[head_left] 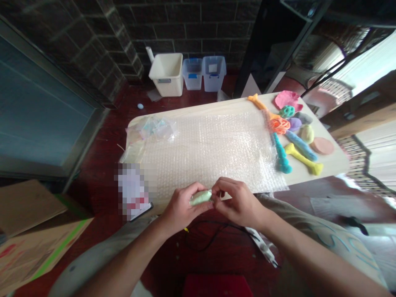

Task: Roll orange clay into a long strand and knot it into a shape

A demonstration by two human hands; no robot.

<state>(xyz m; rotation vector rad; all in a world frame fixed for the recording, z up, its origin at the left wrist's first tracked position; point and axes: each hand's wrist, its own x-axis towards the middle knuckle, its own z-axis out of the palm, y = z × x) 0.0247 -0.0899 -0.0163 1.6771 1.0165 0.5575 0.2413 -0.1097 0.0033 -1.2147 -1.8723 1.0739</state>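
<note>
A light green lump of soft clay in a clear wrapper [200,198] is held over the table's near edge. My left hand [181,206] is closed around its body, thumb on top. At the packet's right end, my right hand [236,200] pinches the clear wrapper between thumb and fingers. Beneath and beyond the hands, a sheet of bubble wrap [213,144] covers much of the pale table [334,163]. Crumpled clear wrappers [157,128] lie on its far left part.
Shaped clay pieces crowd the table's right end, among them a teal twist [282,154], a yellow bone [305,160] and a pink dish [287,100]. A blurred-out flat item [133,192] sits near left. Storage bins [168,76] stand behind; a cardboard box [43,243] is at left.
</note>
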